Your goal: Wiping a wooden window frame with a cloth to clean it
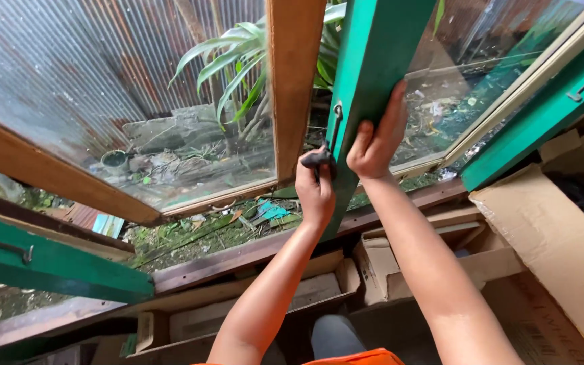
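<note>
Green-painted wooden window frame (373, 74), dark metal latch (336, 125), dusty glass pane (103, 88).

dark latch handle (318, 159) mostly hidden by fingers
</note>
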